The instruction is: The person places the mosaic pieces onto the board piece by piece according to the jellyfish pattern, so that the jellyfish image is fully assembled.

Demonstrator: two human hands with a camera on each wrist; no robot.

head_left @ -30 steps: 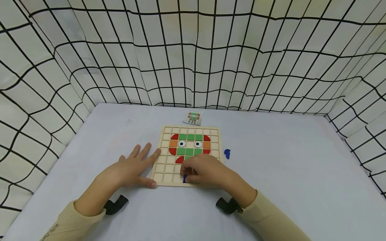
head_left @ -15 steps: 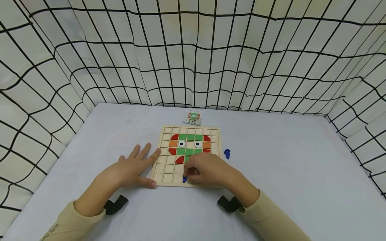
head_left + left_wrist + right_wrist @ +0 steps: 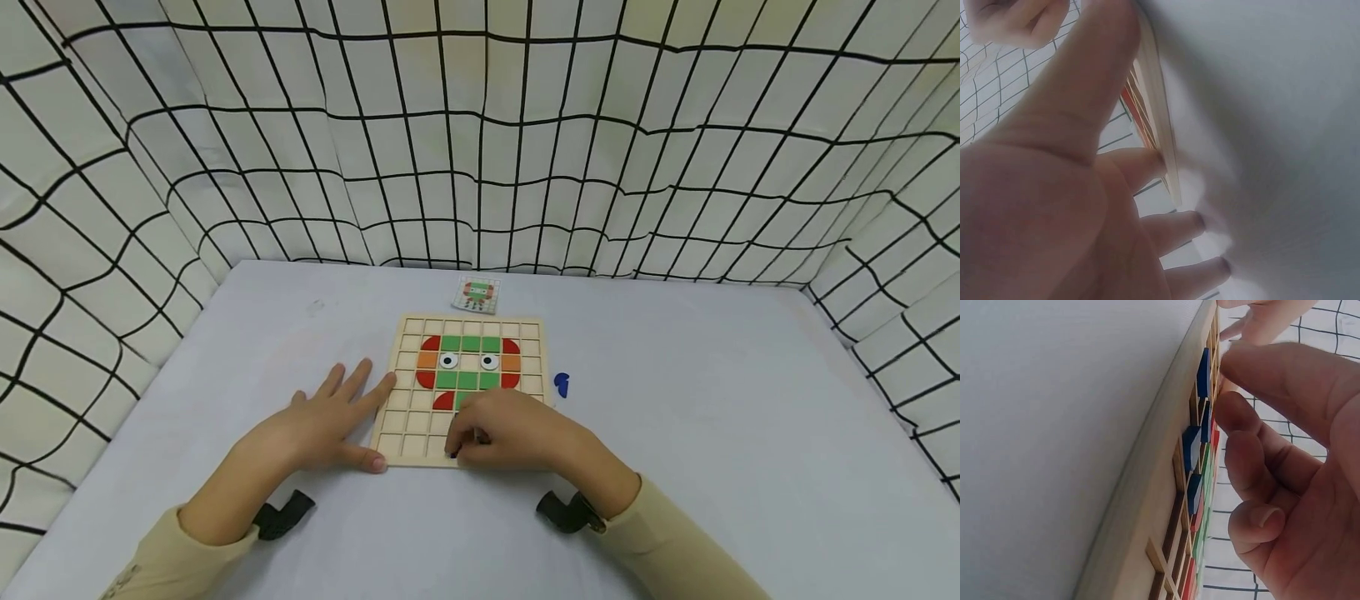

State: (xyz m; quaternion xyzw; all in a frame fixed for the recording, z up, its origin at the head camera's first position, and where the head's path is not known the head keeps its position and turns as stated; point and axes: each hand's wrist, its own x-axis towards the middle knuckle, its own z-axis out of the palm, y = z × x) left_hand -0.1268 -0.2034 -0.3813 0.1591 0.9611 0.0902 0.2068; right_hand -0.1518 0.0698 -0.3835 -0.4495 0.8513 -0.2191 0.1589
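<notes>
A wooden grid board (image 3: 390,446) lies on the table, with green, red and orange pieces and two round eye pieces set in it as a face. My left hand (image 3: 330,429) is spread flat at its left edge, thumb by the near corner. Low on the board, my right hand (image 3: 517,429) pinches a small blue quarter-circle piece (image 3: 1204,374) between thumb and index finger, mostly covered in the head view. Several more blue pieces (image 3: 1192,449) sit in cells beside it, seen edge-on in the right wrist view. The right hand hides the lower right of the board.
Two loose blue pieces (image 3: 562,384) lie on the white table just right of the board. Beyond its far edge is a small picture card (image 3: 476,295) printed with a similar face. Black netting (image 3: 480,150) over white cloth encloses the back and sides.
The right hand shifted slightly right, off the blue piece, then came back left over it and covers most of it now. The left hand stays in place. The head view moved a little.
</notes>
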